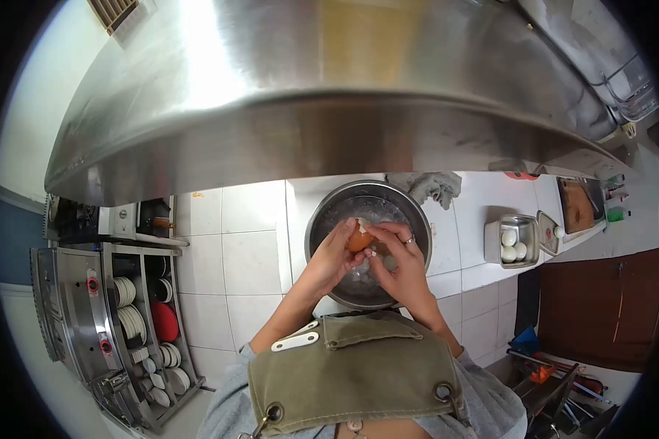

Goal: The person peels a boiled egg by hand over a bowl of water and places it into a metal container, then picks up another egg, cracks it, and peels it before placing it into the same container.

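Observation:
A brown-shelled egg (359, 239), with a pale bare patch at its top, is held over a metal bowl. My left hand (331, 257) is closed around the egg's left side. The fingers of my right hand (404, 265), one wearing a ring, press against its upper right edge by the bare patch. A small white bit of eggshell (373, 252) shows near my right thumb. Below both hands, the round metal bowl (424, 233) contains water and pale pieces that I cannot make out clearly.
A grey cloth (438, 187) lies behind the bowl. On the white counter to the right, a metal container (493, 245) holds several white eggs (509, 237), beside its lid (548, 233). A large steel hood (329, 132) overhangs the counter. Left stands a rack of plates (132, 322).

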Available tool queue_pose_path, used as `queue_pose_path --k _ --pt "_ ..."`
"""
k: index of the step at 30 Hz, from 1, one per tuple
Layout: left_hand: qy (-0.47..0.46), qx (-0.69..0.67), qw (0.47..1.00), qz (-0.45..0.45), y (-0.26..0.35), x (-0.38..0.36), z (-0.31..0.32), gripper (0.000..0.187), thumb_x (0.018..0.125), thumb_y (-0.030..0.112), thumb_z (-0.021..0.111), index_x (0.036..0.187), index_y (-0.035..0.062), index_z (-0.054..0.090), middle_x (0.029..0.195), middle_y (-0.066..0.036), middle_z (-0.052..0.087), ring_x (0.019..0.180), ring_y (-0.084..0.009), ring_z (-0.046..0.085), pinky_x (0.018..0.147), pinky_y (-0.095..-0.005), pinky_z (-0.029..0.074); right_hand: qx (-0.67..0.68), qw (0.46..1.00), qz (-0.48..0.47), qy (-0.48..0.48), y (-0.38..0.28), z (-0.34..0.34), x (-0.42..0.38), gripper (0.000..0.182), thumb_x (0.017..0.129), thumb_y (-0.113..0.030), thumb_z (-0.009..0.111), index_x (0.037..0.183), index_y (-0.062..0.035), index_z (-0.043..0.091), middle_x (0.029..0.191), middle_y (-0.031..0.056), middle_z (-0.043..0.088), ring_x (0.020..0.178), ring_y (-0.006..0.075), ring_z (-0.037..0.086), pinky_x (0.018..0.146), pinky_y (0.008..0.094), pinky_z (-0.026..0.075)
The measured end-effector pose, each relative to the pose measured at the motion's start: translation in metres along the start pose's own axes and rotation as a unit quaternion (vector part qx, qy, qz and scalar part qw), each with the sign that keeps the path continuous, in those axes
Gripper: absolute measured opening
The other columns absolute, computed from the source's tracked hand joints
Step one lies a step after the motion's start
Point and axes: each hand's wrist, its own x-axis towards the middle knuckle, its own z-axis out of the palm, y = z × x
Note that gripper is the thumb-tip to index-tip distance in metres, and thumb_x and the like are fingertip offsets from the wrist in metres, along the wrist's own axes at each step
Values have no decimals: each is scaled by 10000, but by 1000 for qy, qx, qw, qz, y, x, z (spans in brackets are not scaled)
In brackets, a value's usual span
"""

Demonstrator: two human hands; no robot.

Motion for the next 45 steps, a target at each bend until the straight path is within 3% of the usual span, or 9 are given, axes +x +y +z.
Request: queue_pose_path --k 7,9,12,15,22,28,30,33,45 --pt "8 51 998 37 -4 -5 11 308 1039 337 428 1176 66 477 971 -22 551 846 -95 551 733 -227 445 60 997 41 -1 7 -2 -6 297 833 20 631 1122 -42 604 1161 158 534 1008 295 612 843 358 525" --pt "31 94 994 42 -7 -3 14 326 1030 352 450 1163 57 488 896 -17 539 729 -75 491 633 -212 388 106 992 62 -21 5 -5 -3 200 849 38 608 1040 -9 576 1173 169 509 988 286 617 832 354 525" --pt "13 106 993 50 -10 0 9 354 1028 371 446 1169 49 488 866 -16 531 680 -78 459 616 -215 381 127 987 85 -46 5 -7 -1 134 866 51 575 987 -6 560 1174 148 488 1089 248 575 888 328 537" --pt "3 115 992 45 -3 -3 6 346 1043 363 406 1169 50 481 893 -25 530 712 -94 465 618 -220 363 137 985 94 -54 4 -10 -1 113 860 61 557 952 -5 554 1166 162 494 1062 268 580 893 336 514" --pt "25 25 999 -1 7 -1 -2 463 1039 483 305 1108 63 488 875 -77 589 594 -110 453 520 -228 351 59 995 20 -72 3 -23 0 143 811 59 579 932 -14 555 1104 161 537 1015 329 576 900 363 460" --pt "-29 69 997 26 7 -1 -10 520 1026 542 252 1132 81 468 879 -83 604 597 -103 466 534 -216 375 77 991 69 -78 3 -23 0 289 795 49 623 1072 -31 599 1145 148 544 1063 313 575 902 367 481" --pt "-26 100 994 32 1 0 -7 500 1030 528 257 1161 89 457 899 -73 603 651 -104 507 568 -216 389 74 995 39 -60 -2 -17 3 430 793 46 649 1210 -49 597 1212 137 530 1093 289 575 895 363 507" --pt "10 93 995 20 -2 -2 2 451 1039 491 290 1178 94 450 935 -60 597 707 -106 539 604 -221 398 73 995 16 -61 3 -10 2 473 789 52 666 1241 -76 613 1278 126 508 1094 269 580 887 353 524" --pt "45 74 996 36 -3 -2 8 369 1043 418 371 1126 68 457 880 -65 570 723 -100 535 604 -235 395 84 995 25 -51 10 -3 3 275 785 47 662 1044 -40 632 1245 132 537 1098 300 580 874 365 513"
